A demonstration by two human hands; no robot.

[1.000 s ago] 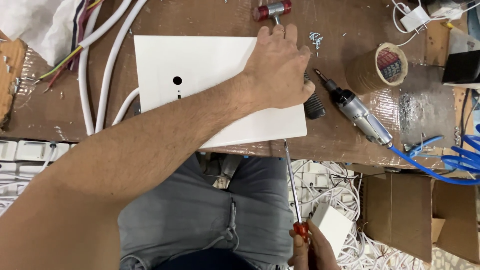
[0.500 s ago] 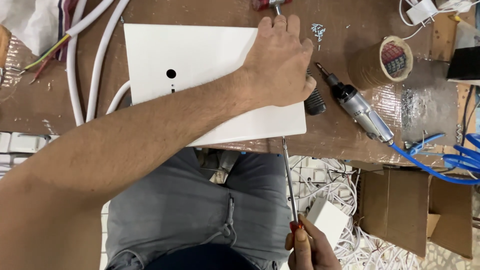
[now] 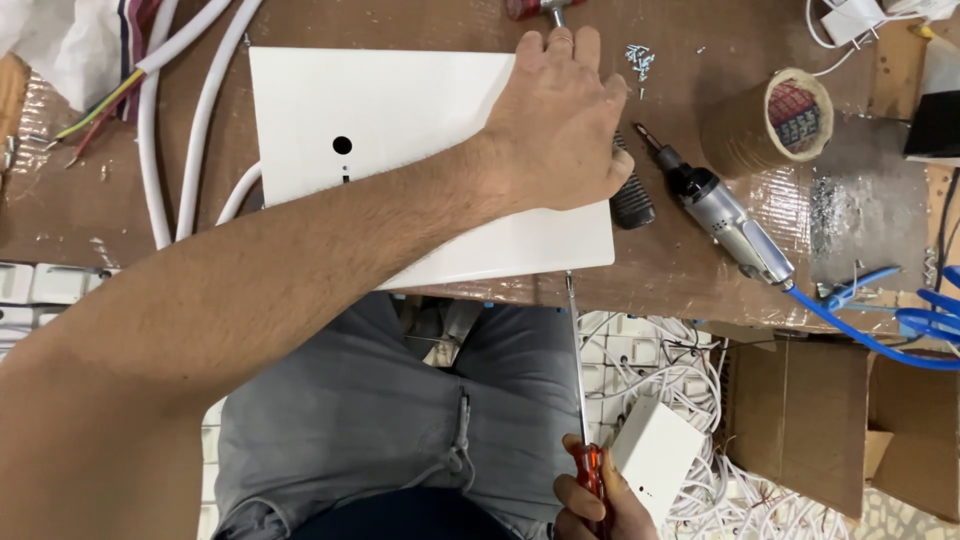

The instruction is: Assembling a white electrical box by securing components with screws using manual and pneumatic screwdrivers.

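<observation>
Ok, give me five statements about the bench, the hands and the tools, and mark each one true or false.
1. The left hand lies flat on the white panel. True.
2. The right hand holds a hammer. False: it grips a long screwdriver with a red handle, its tip up at the panel's near edge.
3. The roll of tape sits on top of the white panel. False: it stands on the bench, to the right of the panel.
4. A power screwdriver with a blue hose lies untouched on the bench. True.
5. The panel has a round hole in it. True.
</observation>
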